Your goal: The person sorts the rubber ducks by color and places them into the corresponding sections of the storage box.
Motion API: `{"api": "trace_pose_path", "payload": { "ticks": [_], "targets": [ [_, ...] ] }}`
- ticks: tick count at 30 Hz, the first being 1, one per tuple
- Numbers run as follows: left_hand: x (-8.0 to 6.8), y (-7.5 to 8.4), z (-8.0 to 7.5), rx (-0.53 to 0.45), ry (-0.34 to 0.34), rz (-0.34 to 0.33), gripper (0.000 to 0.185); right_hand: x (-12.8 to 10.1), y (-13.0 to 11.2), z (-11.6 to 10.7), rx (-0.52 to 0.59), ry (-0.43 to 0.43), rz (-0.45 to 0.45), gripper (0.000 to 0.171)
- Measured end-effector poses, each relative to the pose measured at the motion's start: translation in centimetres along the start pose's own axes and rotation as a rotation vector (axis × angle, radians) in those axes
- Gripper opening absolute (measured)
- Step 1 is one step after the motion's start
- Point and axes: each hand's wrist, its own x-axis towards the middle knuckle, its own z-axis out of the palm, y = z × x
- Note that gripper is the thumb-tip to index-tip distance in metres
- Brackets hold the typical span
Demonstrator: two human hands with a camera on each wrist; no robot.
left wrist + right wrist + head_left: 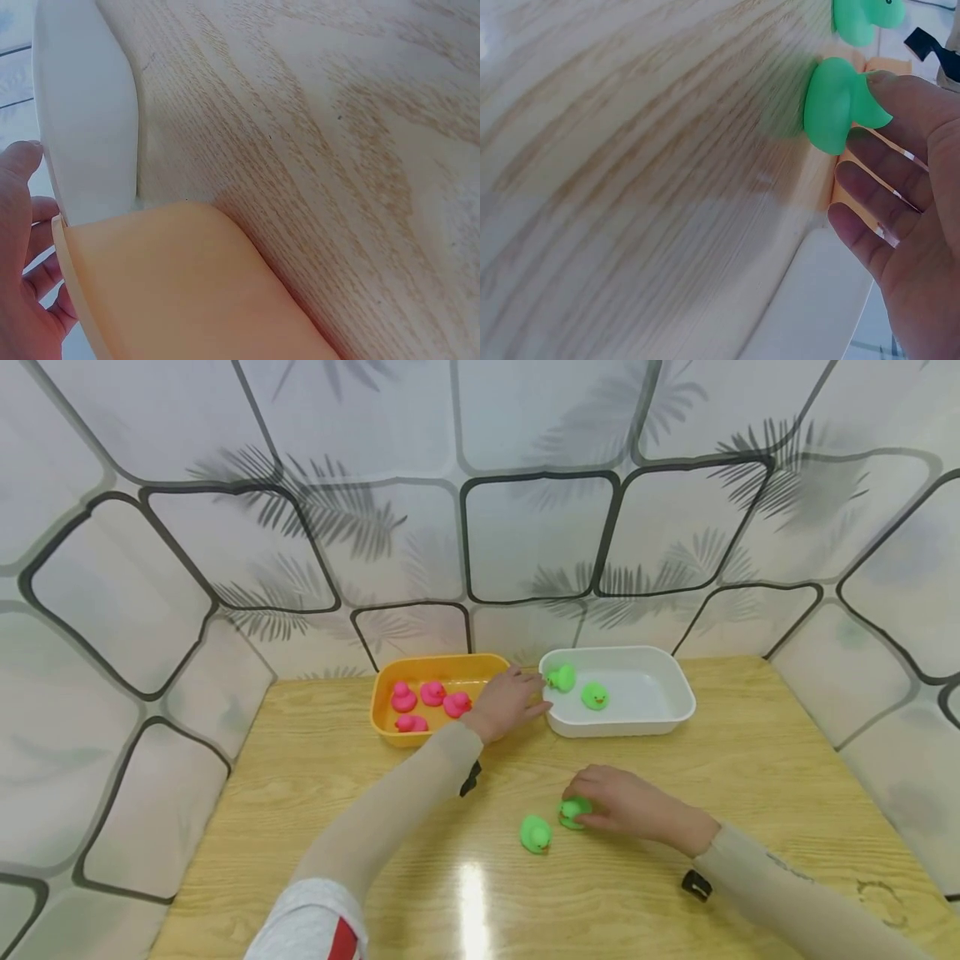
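The wooden tabletop (750, 760) bears an orange tub (386, 681), a white tub (675, 693), and apparently two green ducks (536, 833).

Beige sleeves (390, 810), black wrist straps (470, 778).

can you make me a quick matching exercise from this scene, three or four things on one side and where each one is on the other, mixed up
Things:
1. pink ducks
2. right hand
3. left hand
4. loose green duck

Places:
a. alone on the wooden table, no hand on it
b. at the rim of the white tub
c. inside the orange tub
d. on a green duck on the table

Pairs: 1-c, 2-d, 3-b, 4-a
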Motion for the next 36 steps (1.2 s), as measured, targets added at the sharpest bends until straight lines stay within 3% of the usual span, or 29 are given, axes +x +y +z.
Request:
{"api": "trace_pose_path", "payload": {
  "ticks": [10,16,21,28,36],
  "targets": [
    [0.2,0.1,0.4,0.01,-0.006,0.006,0.051,-1.6,1.0,-1.0,0.037,-0.043,0.146,0.023],
    [0.3,0.2,0.3,0.023,-0.033,-0.011,0.054,-2.2,1.7,-2.9,0.018,-0.025,0.222,0.024],
    [0.2,0.2,0.3,0.033,-0.027,-0.006,0.054,-2.6,2.9,-4.9,0.003,0.022,0.255,0.022],
    [0.0,0.3,0.5,0.02,-0.03,-0.021,0.053,-3.1,5.5,-7.7,-0.046,0.159,0.241,0.024],
    [0.0,0.1,0.8,0.011,-0.01,-0.025,0.054,-4.0,8.8,-11.3,-0.068,0.195,0.381,0.022]
  ]
}}
